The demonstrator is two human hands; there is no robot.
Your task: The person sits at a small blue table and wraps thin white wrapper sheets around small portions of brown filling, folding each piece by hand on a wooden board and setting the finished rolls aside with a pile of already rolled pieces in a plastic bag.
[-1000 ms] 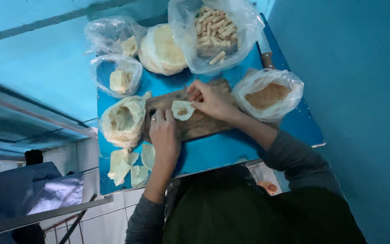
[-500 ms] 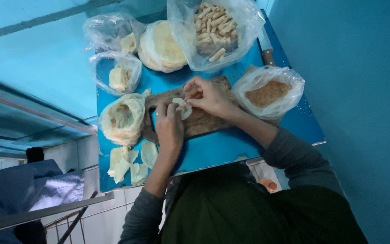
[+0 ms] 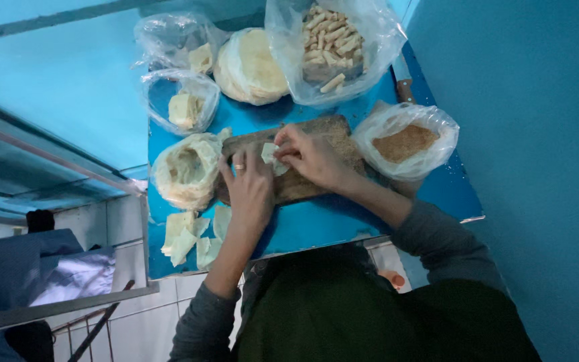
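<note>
Far left on the blue table (image 3: 343,224): flat pale dough pieces (image 3: 192,238), then a crinkled clear bag of soft filling (image 3: 185,171). Centre, on the worn wooden board (image 3: 303,184): left hand (image 3: 249,191) and right hand (image 3: 313,157) both pinch a small, thin, pale dough wrapper (image 3: 271,157), folded at its edges. Right: clear bag of coarse brown crumbs (image 3: 407,142).

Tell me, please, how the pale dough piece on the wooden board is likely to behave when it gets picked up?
The dough piece would probably flop: it looks thin and already bends between the left hand and right hand. It seems light, being a small sheet. It may tear or stretch if pulled, since similar pale pieces lie creased by the wooden board.
</note>
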